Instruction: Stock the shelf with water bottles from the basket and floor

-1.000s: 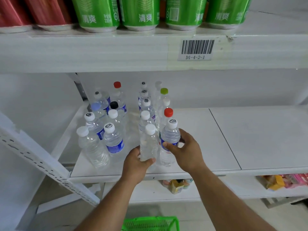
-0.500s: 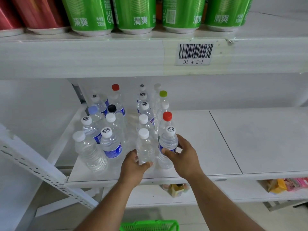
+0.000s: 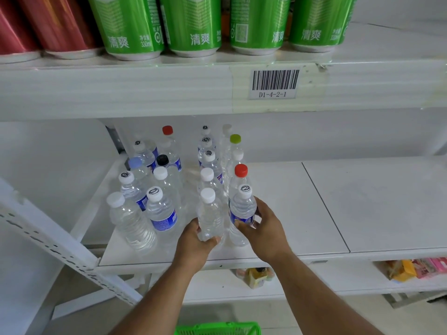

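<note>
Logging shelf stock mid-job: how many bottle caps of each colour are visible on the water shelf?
White caps: 13
Red caps: 2
Green cap: 1
Black cap: 1
Pale blue cap: 1
Total: 18 visible caps

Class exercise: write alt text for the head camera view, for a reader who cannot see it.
A person's left hand grips a clear unlabelled bottle and the right hand grips a blue-labelled bottle, both upright at the front of a white shelf among rows of water bottles. Green cans line the shelf above; a green basket sits below.
</note>
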### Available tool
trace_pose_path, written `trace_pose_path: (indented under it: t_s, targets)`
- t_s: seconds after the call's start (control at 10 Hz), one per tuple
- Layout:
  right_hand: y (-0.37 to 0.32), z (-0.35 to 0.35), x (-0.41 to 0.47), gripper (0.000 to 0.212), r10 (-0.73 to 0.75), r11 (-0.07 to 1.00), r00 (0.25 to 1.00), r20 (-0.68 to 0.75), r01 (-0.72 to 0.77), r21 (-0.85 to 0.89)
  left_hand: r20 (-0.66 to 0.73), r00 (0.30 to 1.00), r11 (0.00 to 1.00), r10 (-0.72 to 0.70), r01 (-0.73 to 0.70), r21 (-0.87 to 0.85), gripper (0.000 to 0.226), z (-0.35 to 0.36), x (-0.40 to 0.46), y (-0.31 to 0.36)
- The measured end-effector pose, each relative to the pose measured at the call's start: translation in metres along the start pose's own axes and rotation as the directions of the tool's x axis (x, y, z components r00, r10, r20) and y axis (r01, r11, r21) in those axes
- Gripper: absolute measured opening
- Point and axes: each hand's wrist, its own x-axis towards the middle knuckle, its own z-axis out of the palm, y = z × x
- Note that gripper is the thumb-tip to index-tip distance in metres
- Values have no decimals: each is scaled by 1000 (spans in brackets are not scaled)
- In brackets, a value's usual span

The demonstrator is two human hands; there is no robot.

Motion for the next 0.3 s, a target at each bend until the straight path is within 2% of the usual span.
trace_pose_path:
  t_s: [0.3]
  targets:
    - [-8, -4, -14, 37, 51, 997, 998, 32, -49, -61, 79, 996, 993, -30, 21, 116, 71, -9, -33, 10]
